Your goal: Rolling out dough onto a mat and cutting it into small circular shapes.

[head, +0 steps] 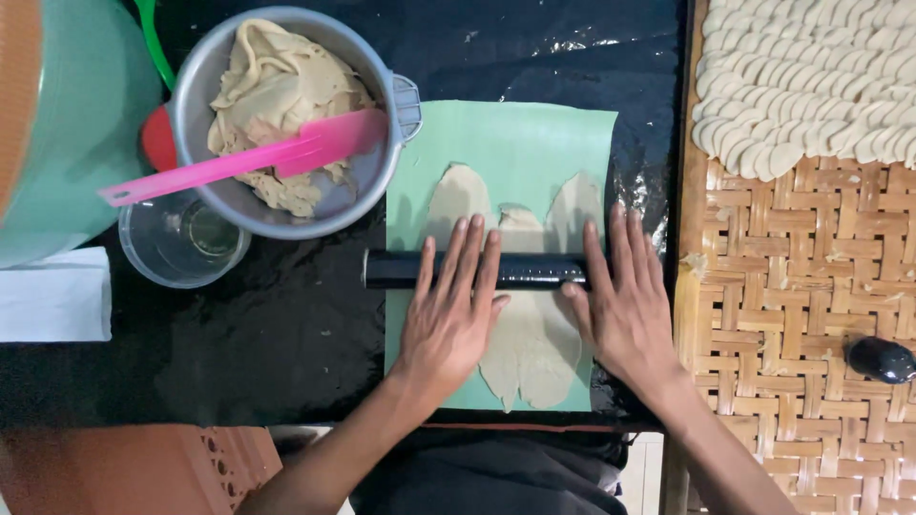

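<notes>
We press our left hand (447,310) and right hand (625,303) flat, fingers spread, clamped on nothing, atop the black rolling pin (520,271), flattening the dough sheet (530,334) on the green mat (506,133); the dough bowl (401,162) sits at ten o'clock.

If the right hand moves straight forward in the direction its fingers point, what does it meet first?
The right hand already lies across the black rolling pin. Beyond its fingertips comes the thin flattened dough on the green sheet, then probably black plastic covering.
</notes>
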